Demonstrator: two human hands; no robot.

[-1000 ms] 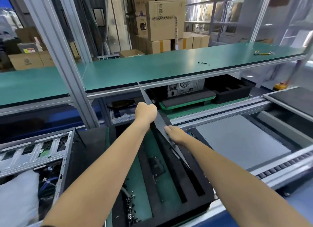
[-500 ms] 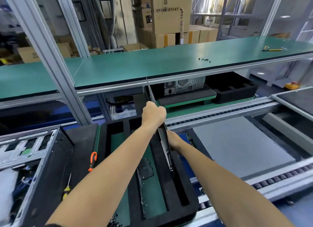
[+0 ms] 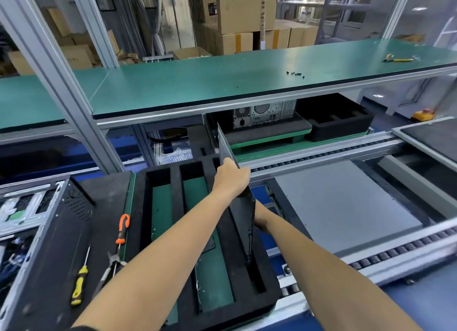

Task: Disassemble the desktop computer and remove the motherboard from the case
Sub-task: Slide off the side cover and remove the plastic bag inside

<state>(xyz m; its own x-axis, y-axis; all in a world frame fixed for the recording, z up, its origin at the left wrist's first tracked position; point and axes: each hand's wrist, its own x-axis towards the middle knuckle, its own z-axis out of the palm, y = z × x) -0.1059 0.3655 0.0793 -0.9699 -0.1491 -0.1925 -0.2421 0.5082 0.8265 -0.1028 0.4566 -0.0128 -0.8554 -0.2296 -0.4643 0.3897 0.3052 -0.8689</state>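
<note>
Left hand curled tight around the upper edge of a dark side panel, thumb and fingers wrapped over it. Panel stood on edge, nearly upright, its lower end down in the long right-hand slot of a black foam tray. Right hand mostly hidden behind the panel, against its far face; grip impossible to tell. Open computer case lay on its side to the left of the tray, well apart from both hands, bare metal frame and wiring visible inside; motherboard not made out. On the case's black side: a yellow-handled screwdriver and orange-handled pliers, side by side. Second computer sat beyond, under the green shelf, on a foam block. A few small screws scattered on that shelf. Grey pallet on the roller conveyor to the right.
</note>
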